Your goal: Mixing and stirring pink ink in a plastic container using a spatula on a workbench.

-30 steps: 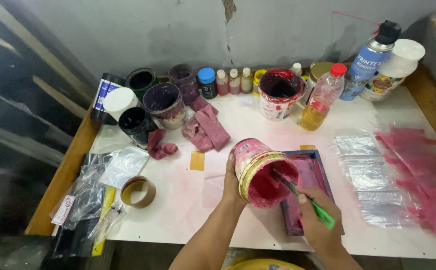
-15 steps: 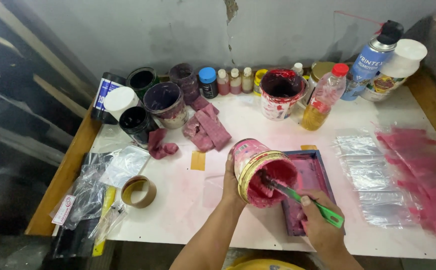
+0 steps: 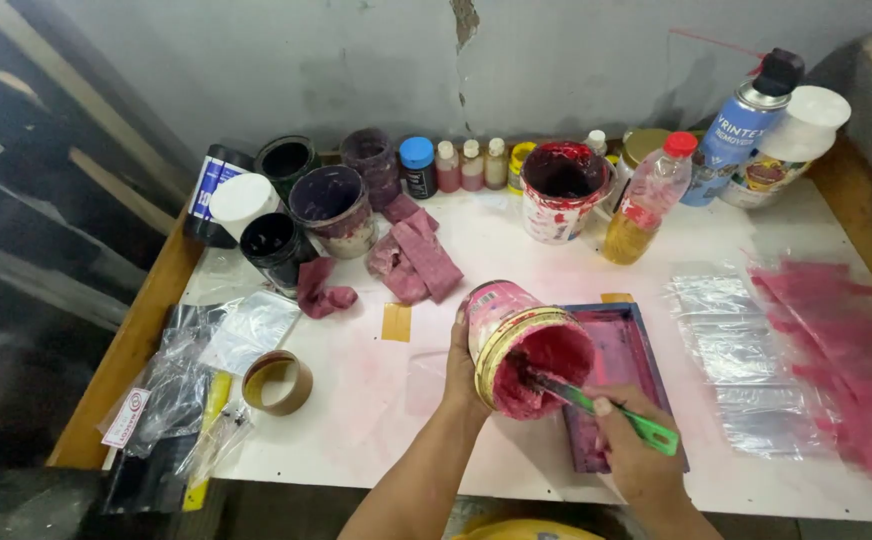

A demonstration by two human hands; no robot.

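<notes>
I am looking down at my right hand [image 3: 636, 462], closed around the handle of a green spatula [image 3: 611, 408], with its blade reaching into the mouth of a tin of pink ink [image 3: 524, 347]. My left hand [image 3: 463, 370] is gripping the tin from its outer side and tipping it so the opening is facing me, just above the tabletop. The spatula tip is sitting in the thick pink paste inside, and nothing is lifted out yet, so I am judging the scooping to be only starting. Right behind the tin, the small framed screen [image 3: 623, 378] is lying flat and already stained pink, though I am seeing no fresh heap of ink on it; loading it appears to be what is left.

To my left, a roll of brown tape [image 3: 277, 382] is resting beside crumpled clear bags [image 3: 181, 375]. To my right, flat clear sleeves [image 3: 731, 345] and pink-printed ones [image 3: 846, 350] are lying spread out, hinting that some printing is done.

Further back, pink-stained rags [image 3: 416, 258] are lying near dark tubs [image 3: 331, 208], a red-smeared bucket [image 3: 561, 190], a bottle of yellow liquid [image 3: 644, 200] and a blue spray can [image 3: 741, 130] by the wall.
</notes>
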